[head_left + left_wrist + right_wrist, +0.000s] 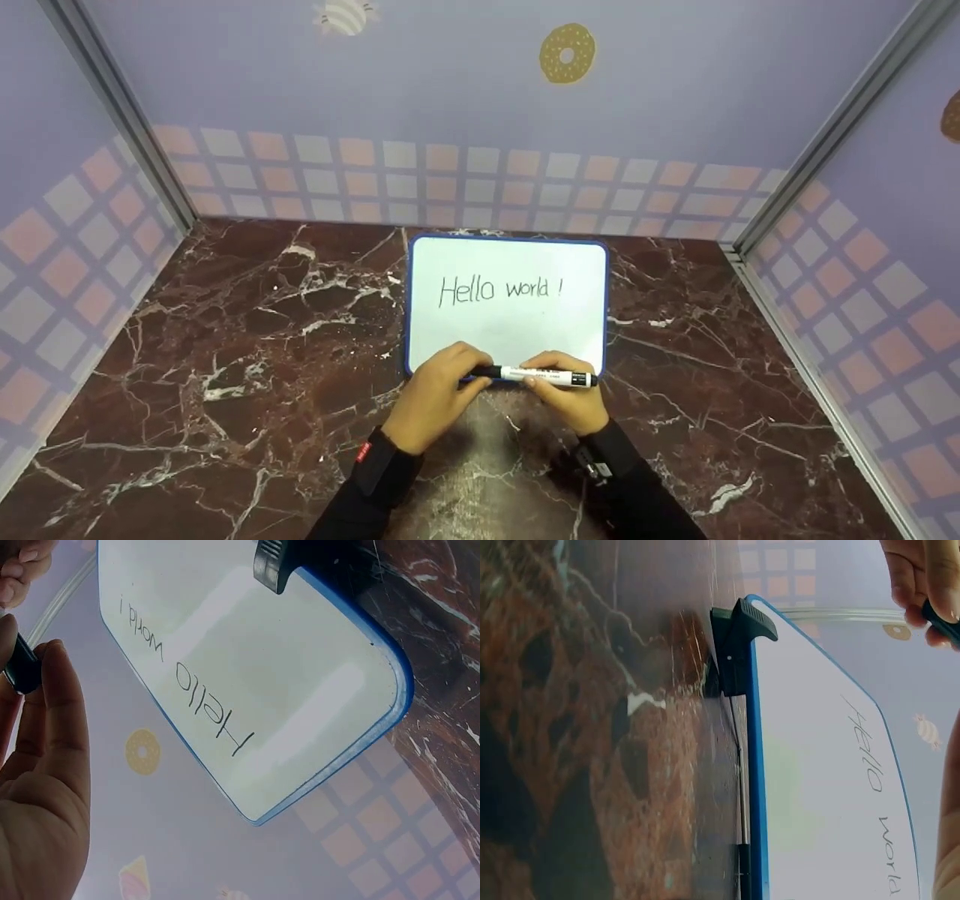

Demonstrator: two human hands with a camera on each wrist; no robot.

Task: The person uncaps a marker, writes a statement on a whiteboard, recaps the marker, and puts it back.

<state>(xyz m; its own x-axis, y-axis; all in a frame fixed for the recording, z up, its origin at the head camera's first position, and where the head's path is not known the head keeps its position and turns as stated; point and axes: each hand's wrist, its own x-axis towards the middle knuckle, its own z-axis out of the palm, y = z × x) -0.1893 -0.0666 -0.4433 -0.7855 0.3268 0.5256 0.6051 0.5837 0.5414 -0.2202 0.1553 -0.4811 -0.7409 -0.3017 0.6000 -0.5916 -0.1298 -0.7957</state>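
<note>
A white marker with a black end lies level between both hands, in front of the whiteboard's lower edge. My left hand pinches its black cap between thumb and fingers. My right hand grips the white barrel, thumb in front and fingers behind. Beyond the hands, the blue-framed whiteboard leans back and bears the handwritten words "Hello world !". The right hand shows only as a strip at the edge of the right wrist view.
A black clip grips the whiteboard's lower edge, and a thin rod runs along it. Underneath is a dark red marbled tabletop. Lilac panels with printed pastel squares and sweets enclose the back and sides.
</note>
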